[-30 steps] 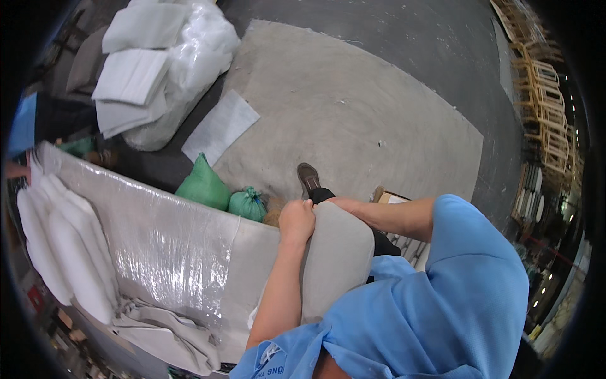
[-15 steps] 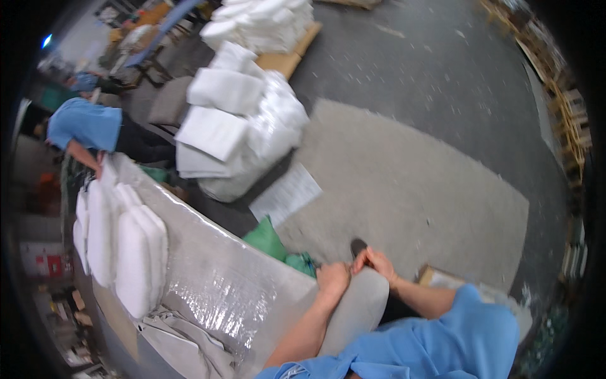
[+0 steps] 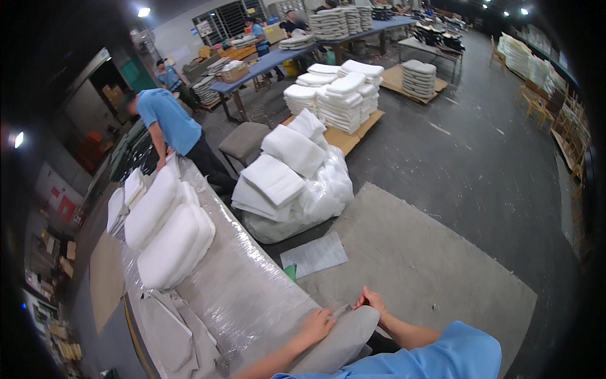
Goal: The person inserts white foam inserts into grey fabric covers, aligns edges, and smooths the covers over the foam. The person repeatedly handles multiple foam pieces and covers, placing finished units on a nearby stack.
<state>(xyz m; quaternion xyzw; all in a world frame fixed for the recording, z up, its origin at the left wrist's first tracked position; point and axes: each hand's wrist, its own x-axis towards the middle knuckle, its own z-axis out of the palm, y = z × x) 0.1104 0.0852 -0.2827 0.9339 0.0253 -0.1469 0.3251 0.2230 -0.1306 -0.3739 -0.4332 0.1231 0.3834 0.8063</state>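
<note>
A padded grey piece, seemingly a seat cushion in its cover [image 3: 347, 335], lies against me at the near end of the plastic-covered table. My left hand [image 3: 317, 325] is on its left side with fingers bent over the grey fabric. At the far edge, my right hand [image 3: 371, 301] is closed in a pinch on the cover. A small flap of fabric stands up between the hands. What lies under the right fingertips is too small to make out. Flat grey covers [image 3: 167, 331] lie on the table to my left.
White foam pads [image 3: 173, 243] are piled on the table [image 3: 230, 281], where a person in blue [image 3: 169, 120] leans over the far end. Beyond the table sits a plastic-wrapped bundle with white sheets [image 3: 293, 151]. A grey mat [image 3: 429, 271] covers floor at right; stacked pads [image 3: 341, 95] stand farther back.
My view has lifted, showing more of the room. My hands, close together at the cushion's edge before, are now farther apart, the left one lying farther back on the fabric.
</note>
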